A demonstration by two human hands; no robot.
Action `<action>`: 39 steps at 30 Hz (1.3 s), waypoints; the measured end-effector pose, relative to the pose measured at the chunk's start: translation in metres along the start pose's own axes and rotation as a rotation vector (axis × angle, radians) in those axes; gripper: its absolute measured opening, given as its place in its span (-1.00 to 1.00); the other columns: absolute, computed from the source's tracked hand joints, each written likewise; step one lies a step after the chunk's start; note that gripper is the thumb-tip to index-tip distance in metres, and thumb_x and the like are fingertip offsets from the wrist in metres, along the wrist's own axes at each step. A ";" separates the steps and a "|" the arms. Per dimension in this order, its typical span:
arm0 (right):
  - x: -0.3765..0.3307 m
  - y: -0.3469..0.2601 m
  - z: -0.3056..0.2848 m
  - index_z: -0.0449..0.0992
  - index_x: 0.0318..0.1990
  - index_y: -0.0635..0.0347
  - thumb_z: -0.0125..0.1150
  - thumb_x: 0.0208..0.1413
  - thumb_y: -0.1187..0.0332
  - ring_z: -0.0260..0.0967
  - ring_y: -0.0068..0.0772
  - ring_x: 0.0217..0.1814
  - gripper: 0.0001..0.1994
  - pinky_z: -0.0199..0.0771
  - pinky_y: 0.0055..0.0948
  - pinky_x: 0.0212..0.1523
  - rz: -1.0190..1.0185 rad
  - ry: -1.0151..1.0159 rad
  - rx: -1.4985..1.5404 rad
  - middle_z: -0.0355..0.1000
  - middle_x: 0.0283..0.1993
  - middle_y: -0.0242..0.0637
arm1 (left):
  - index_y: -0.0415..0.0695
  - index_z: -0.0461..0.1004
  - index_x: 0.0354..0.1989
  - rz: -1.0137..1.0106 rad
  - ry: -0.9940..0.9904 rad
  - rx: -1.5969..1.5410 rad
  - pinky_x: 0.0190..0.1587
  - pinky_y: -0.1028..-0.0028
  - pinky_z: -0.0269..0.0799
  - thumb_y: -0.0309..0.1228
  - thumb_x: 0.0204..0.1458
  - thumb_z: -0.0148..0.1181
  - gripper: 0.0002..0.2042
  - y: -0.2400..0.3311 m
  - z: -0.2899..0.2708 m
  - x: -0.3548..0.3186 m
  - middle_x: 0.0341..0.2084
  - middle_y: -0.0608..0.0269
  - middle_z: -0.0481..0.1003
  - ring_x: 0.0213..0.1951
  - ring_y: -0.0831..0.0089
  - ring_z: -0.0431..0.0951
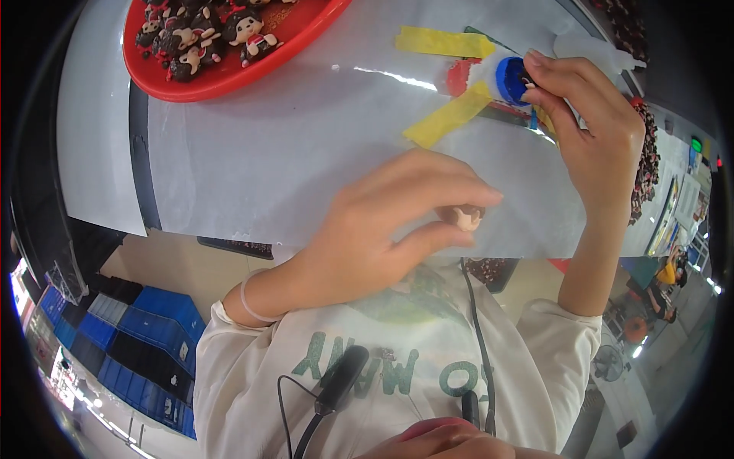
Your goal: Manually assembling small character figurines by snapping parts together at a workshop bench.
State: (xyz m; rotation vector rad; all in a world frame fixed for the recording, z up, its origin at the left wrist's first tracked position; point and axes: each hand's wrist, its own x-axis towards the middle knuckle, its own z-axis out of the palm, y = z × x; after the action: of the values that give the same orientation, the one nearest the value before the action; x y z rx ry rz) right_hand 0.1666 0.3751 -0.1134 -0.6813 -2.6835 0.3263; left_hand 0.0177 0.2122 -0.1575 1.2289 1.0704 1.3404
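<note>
We see our left hand [397, 214] bent inward at the wrist, thumb and fingers curled around a small dark-brown and cream figurine [463, 219], above the glossy white sheet [252, 161] near the table's front edge. Our right hand [585, 115] reaches forward, its thumb and fingertips bracketing a small dark piece [528, 81] at the round blue plastic cap [510, 80]; we cannot tell whether they pinch it. Large green lettering [400, 373] crosses the white cloth T-shirt [252, 375].
</note>
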 end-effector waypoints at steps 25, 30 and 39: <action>-0.067 -0.065 -0.001 0.38 -0.18 0.48 0.27 -0.20 0.57 0.43 -0.13 -0.21 -0.65 0.48 -0.39 -0.26 0.416 0.221 0.987 0.37 -0.20 0.09 | -0.29 0.43 -0.16 -0.114 0.219 -0.238 -0.24 0.54 0.45 -0.69 -0.22 0.23 -0.65 0.002 0.012 -0.006 -0.24 0.16 0.41 -0.28 0.48 0.48; -0.067 -0.063 0.015 0.42 -0.28 0.44 0.33 -0.25 0.58 0.46 -0.13 -0.24 -0.69 0.49 -0.45 -0.33 0.209 0.242 0.747 0.41 -0.26 0.04 | -0.31 0.45 -0.19 -0.036 0.222 -0.158 -0.27 0.55 0.46 -0.72 -0.26 0.24 -0.65 -0.003 0.011 -0.008 -0.29 0.14 0.40 -0.31 0.47 0.49; -0.052 -0.076 0.021 0.47 -0.47 0.42 0.31 -0.26 0.64 0.43 -0.36 -0.45 -0.86 0.47 -0.54 -0.45 0.087 0.333 0.599 0.43 -0.43 -0.03 | -0.38 0.43 -0.16 0.004 0.181 -0.047 -0.27 0.55 0.46 -0.62 -0.34 0.38 -0.55 0.002 0.001 -0.012 -0.33 0.11 0.42 -0.33 0.45 0.48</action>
State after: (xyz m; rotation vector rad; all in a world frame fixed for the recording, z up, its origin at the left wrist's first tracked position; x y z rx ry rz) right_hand 0.1695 0.2816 -0.1240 -0.5961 -2.0846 0.9039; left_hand 0.0189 0.2001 -0.1566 1.0920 1.1559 1.4931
